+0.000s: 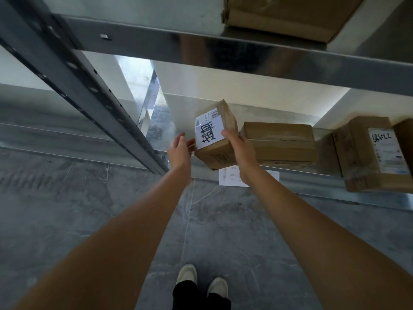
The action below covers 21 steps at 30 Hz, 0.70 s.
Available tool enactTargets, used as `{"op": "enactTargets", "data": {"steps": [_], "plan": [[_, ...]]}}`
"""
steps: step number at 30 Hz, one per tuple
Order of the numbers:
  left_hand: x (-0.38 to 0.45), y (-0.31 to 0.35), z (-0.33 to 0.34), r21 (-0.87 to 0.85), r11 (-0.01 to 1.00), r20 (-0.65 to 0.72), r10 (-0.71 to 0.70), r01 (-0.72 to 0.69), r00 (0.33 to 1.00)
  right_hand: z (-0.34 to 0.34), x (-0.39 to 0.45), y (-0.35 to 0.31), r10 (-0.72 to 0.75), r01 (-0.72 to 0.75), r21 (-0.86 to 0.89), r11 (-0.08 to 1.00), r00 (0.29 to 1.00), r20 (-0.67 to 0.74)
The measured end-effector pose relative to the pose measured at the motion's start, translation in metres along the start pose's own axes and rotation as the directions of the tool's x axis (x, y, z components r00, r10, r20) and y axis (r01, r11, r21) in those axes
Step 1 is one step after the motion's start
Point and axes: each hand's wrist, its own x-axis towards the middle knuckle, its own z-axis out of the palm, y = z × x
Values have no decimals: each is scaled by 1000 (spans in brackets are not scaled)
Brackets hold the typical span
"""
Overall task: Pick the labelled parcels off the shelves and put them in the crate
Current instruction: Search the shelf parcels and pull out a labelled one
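A small brown cardboard parcel [218,151] with a white label and black handwriting is tilted and lifted off the lower metal shelf [290,175]. My right hand [240,148] grips its right side, thumb on the label's edge. My left hand [180,148] is at the parcel's left side, fingers spread, fingertips at or near its lower left corner. Another labelled brown parcel [375,155] stands at the right end of the same shelf. No crate is in view.
A flat brown box [281,142] lies on the shelf just right of the held parcel. A white paper sheet [230,177] sits on the shelf edge below it. The upper shelf beam [223,48] carries a brown box [290,14]. A grey upright post [89,90] stands left. Below is grey floor with my shoes.
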Motion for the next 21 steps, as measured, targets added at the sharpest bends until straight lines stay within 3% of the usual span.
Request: {"op": "enactTargets", "data": {"steps": [7,16,21], "plan": [[-14,9,12,22,990,98,-142,141,985,0,-11,1,35,-46,140,989,996,78],[-11,11,2,83,992,127,-110,100,986,-3,-21,4,154,-195,220,956,970,190],[-37,9,-2,65,952,268,-306,300,913,5,-44,9,149,-208,464,861,976,162]]}}
